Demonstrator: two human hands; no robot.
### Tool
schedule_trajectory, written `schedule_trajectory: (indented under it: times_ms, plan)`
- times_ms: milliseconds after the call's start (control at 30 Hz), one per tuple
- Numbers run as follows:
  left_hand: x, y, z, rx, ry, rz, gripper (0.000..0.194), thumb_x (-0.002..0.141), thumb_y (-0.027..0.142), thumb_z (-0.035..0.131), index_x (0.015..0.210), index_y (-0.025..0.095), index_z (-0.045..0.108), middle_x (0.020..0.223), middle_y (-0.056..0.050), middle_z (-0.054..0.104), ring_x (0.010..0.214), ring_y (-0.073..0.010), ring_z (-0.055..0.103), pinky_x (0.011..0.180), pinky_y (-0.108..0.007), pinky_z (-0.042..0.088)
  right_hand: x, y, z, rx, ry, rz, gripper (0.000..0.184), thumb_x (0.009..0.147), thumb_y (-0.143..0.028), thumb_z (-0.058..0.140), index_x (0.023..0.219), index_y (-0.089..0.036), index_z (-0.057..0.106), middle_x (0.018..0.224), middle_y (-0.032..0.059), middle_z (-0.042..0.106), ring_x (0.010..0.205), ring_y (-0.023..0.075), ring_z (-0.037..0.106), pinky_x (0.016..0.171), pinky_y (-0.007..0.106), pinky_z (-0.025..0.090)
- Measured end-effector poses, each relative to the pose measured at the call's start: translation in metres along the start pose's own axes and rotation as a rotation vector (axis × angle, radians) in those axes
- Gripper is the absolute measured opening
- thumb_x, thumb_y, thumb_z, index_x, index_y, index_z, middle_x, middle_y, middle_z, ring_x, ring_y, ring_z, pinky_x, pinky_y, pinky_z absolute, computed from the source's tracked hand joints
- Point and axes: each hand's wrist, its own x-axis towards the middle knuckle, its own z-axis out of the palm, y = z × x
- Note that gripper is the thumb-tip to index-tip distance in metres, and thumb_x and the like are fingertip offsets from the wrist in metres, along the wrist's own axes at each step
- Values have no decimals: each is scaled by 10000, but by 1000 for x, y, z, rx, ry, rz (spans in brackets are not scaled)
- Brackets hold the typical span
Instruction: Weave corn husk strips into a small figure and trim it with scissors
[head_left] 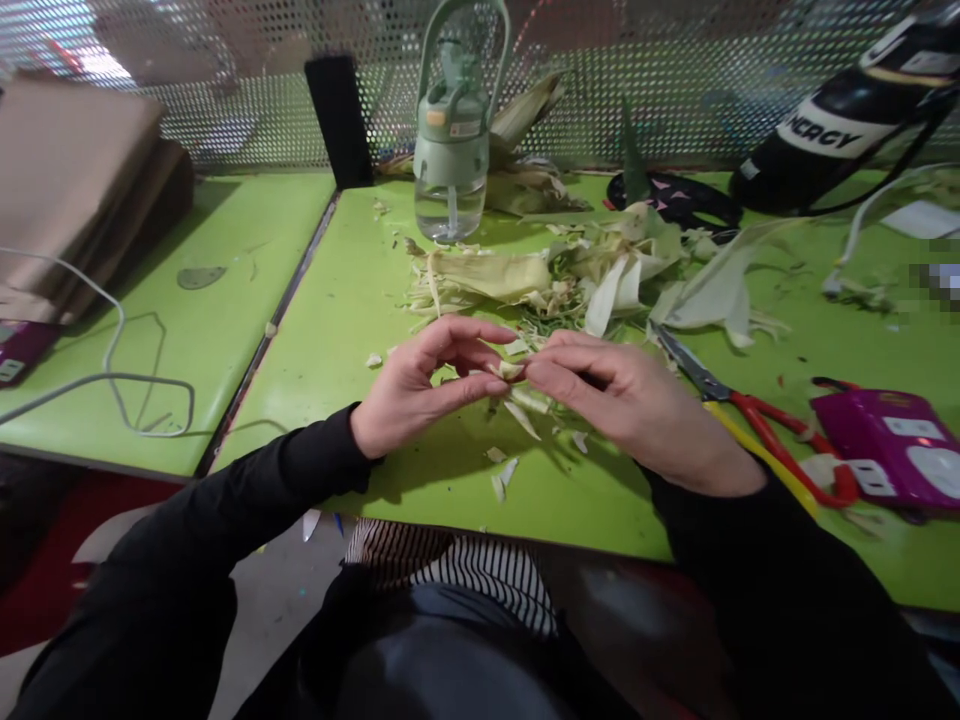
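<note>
Husk piece [510, 370], small, pale and slightly curled, held up between both hands, just above the near middle of the green table [442, 485]. Clamped at its left end by the left hand [412, 385], thumb in front and a bent finger behind, with the forefinger stretched out above and apart from the thumb. Pinched at its right end by the right hand [637, 405], thumb and forefinger drawn together, the other fingers curled behind and partly hidden; cannot tell exactly how much is gripped there. Beneath and in front of the hands, loose scraps [510, 472] scattered on the green surface. Beyond the hands, a husk heap [487, 275] of broad pale leaves and shreds spread across the table. Behind that, a pale green bottle [452, 165] standing upright with its handle raised, near a black upright post [337, 120] and a perforated screen [637, 60]. To the right, red-handled scissors [739, 400] lying partly open beside a yellow handle [772, 455], then a purple power strip [900, 440]. Farther back, a black patterned object [675, 200] lying flat, and a black bottle [832, 140] tilted to the right. Over at the left, stacked cardboard [67, 170] and a white cable [112, 350] looping across the green surface.
</note>
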Motion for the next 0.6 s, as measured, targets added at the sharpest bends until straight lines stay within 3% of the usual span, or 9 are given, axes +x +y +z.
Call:
schedule_trajectory:
  times_ms: [167,367,600]
  plan:
    - [-2,2,1,138,-19,44,275,864,196,743,1112,170,629,926,-19,702,872,-102,705,814,-201,593,-1,2,3,70,-24,47,344,833,-540,719,777,-202,747,725,-3,572,576,98,480,506,261,360]
    - [-1,1,2,82,71,-105,241,830,268,779,903,170,571,824,6,659,733,-77,645,686,-185,560,-4,2,5,-20,91,17,211,876,-394,706,780,-206,717,751,7,610,574,96,483,479,254,354]
    - [2,2,1,-67,111,-218,268,803,312,813,860,155,603,808,2,653,721,-71,639,687,-180,562,-4,-1,5,-94,132,-8,174,903,-346,667,834,-202,737,780,25,643,603,114,532,511,264,401]
